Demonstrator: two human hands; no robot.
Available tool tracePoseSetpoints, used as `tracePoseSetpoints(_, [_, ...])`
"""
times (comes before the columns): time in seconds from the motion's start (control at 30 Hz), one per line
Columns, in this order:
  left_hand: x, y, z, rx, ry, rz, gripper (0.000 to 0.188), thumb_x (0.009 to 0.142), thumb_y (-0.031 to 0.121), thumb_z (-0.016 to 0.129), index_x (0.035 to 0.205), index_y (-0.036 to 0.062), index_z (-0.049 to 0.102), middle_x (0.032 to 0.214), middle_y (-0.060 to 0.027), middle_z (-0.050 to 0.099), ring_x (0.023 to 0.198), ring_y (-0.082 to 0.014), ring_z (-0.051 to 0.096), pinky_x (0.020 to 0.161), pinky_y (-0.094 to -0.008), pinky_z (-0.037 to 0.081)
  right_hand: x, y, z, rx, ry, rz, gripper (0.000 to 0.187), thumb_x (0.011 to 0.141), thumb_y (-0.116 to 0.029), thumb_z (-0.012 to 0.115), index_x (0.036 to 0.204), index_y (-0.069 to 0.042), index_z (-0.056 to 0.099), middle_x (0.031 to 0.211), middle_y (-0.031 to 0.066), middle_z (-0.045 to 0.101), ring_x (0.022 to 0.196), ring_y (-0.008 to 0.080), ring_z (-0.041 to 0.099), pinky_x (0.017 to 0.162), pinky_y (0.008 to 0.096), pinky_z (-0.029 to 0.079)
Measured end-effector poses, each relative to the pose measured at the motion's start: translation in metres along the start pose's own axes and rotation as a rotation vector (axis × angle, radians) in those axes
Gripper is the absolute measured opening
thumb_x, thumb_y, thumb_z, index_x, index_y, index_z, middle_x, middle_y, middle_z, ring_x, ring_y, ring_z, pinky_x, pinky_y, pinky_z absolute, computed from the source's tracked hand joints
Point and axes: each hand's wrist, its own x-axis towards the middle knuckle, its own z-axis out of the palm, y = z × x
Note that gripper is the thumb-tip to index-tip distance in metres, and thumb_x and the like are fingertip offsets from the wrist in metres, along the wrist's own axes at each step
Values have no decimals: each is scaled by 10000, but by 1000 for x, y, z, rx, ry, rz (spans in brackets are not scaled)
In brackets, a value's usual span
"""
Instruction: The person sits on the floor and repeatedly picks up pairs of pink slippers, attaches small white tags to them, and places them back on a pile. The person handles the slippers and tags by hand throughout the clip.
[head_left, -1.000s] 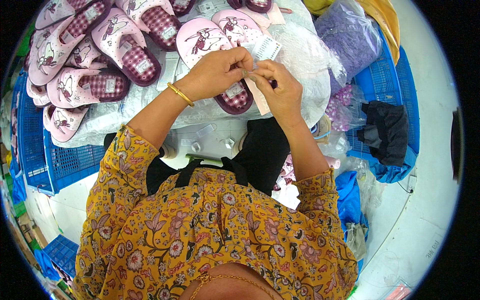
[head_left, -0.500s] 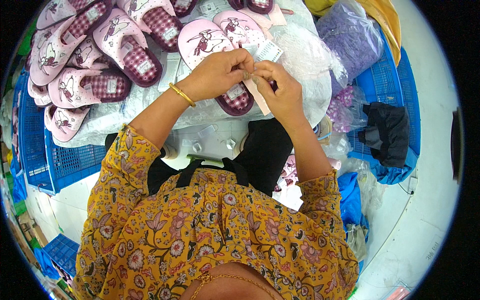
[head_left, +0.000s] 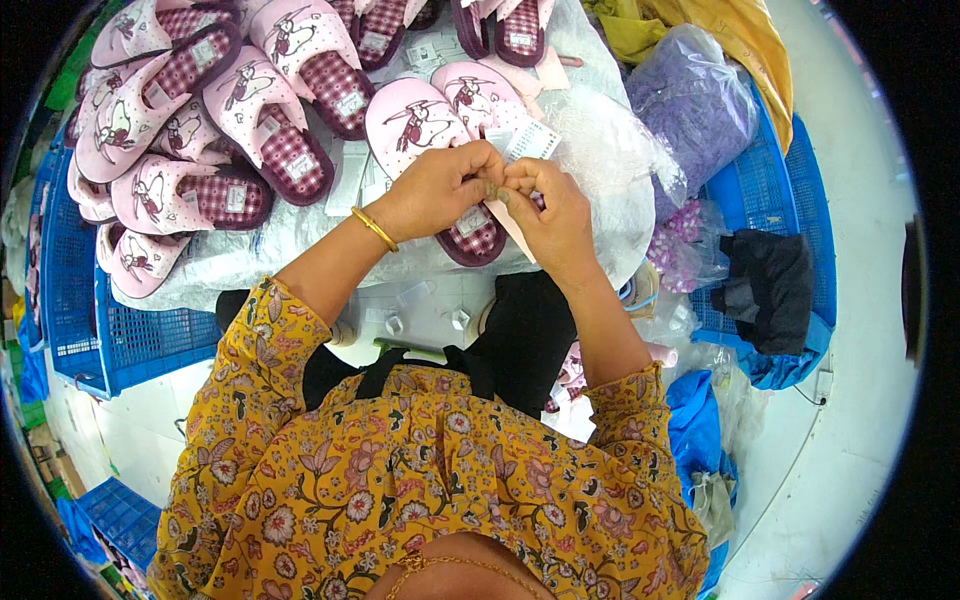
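My left hand (head_left: 447,187) and my right hand (head_left: 553,220) meet with fingertips pinched together above a pair of pale pink slippers (head_left: 412,118) with a printed figure and dark checked insoles. Out of my right hand's fingers hangs a narrow pale pink strip (head_left: 514,234). A white printed tag (head_left: 534,141) sticks up just beyond the fingertips; what fastens it is hidden. Whatever the left fingertips pinch is too small to make out. The hands partly cover the slippers' openings.
Many matching slippers (head_left: 220,195) are piled at the left on the plastic-covered table (head_left: 600,150). Blue crates (head_left: 150,335) stand at left and right. A bag of purple material (head_left: 690,95) and a dark cloth (head_left: 770,290) lie at the right.
The table and slippers sit slightly lower in the picture, as the view has shifted. Both hands stay pinched together over the same slippers, with fingers a little differently set.
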Motion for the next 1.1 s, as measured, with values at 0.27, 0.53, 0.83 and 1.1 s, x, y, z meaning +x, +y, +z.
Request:
tracePoseSetpoints(0.27, [-15, 16, -4, 241, 187, 133, 102, 855, 9, 647, 951, 40, 635, 879, -39, 621, 762, -107, 579, 644, -259, 478, 9, -6, -11, -282, 52, -124, 261, 687, -61, 743, 909, -126, 621, 708, -9, 671, 704, 220, 616, 700, 379, 445])
tracePoseSetpoints(0.53, [-49, -15, -35, 315, 787, 284, 136, 815, -22, 652, 939, 30, 636, 935, -84, 592, 705, -168, 568, 637, -274, 475, 27, -47, -7, -492, 95, -188, 309, 729, -163, 772, 1006, -134, 639, 802, -4, 686, 811, 230, 601, 761, 383, 421])
tracePoseSetpoints(0.83, [-84, -21, -39, 340, 743, 185, 61, 846, 10, 636, 891, 30, 600, 885, -114, 592, 751, -235, 569, 620, -313, 464, 68, -46, 41, -666, -253, 87, 472, 786, -319, 719, 1179, -90, 594, 788, 198, 673, 746, 380, 652, 671, 499, 507])
tracePoseSetpoints(1.1, [-88, -28, -41, 282, 757, 197, 107, 827, -29, 609, 915, 31, 597, 915, -120, 596, 755, -261, 595, 662, -333, 488, 61, -36, 21, -236, -49, 160, 400, 763, -84, 667, 1154, -134, 597, 907, 171, 679, 856, 368, 655, 733, 445, 503])
